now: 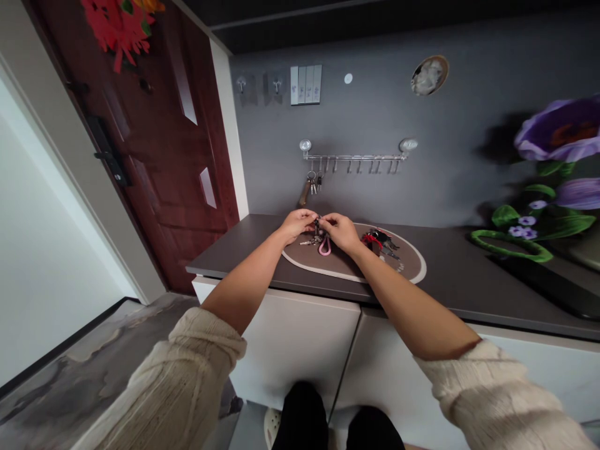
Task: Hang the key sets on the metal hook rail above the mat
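Note:
Both my hands meet over an oval brown mat with a pale rim. Pinched between the fingertips of my left hand and my right hand is a bunch of keys, its keys hanging low over the mat. A pink loop strap hangs beside the keys, under my right fingers. The fingers partly hide where they grip. To the right of my right hand, a pile of keys with red and black pieces lies on the mat.
Above the mat, a clear hook rail on the grey wall holds hanging keys at its left end. Purple artificial flowers and a black tray are on the counter at right. A dark red door stands left.

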A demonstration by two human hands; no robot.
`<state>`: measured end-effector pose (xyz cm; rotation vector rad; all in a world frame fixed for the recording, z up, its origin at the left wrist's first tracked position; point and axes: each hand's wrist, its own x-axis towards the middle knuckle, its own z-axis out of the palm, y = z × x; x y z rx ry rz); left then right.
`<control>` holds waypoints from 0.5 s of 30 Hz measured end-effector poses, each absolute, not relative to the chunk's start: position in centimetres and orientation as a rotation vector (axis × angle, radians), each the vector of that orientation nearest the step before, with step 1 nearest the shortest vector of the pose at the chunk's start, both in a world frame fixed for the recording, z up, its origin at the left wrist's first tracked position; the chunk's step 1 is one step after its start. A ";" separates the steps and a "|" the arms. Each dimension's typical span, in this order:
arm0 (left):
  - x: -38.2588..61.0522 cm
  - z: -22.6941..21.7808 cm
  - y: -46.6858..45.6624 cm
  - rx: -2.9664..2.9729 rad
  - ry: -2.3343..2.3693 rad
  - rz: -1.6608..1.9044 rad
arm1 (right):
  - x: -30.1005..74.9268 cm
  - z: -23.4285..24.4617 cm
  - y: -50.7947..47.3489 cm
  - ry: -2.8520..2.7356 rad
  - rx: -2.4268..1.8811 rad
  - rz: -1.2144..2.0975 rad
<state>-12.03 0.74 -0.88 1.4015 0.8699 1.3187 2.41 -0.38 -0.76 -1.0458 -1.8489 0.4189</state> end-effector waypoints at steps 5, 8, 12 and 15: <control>-12.0 -0.9 0.6 1.382 0.806 1.314 | 2.6 -1.3 0.4 -1.796 -1.007 0.472; -12.1 -0.9 0.7 1.401 0.812 1.305 | 2.6 -1.4 0.7 -1.761 -0.975 0.508; -12.2 -1.1 0.9 1.450 0.851 1.300 | 2.6 -1.3 0.6 -1.699 -0.942 0.572; -12.2 -1.2 1.2 1.486 0.891 1.302 | 2.7 -1.0 0.3 -1.670 -0.937 0.588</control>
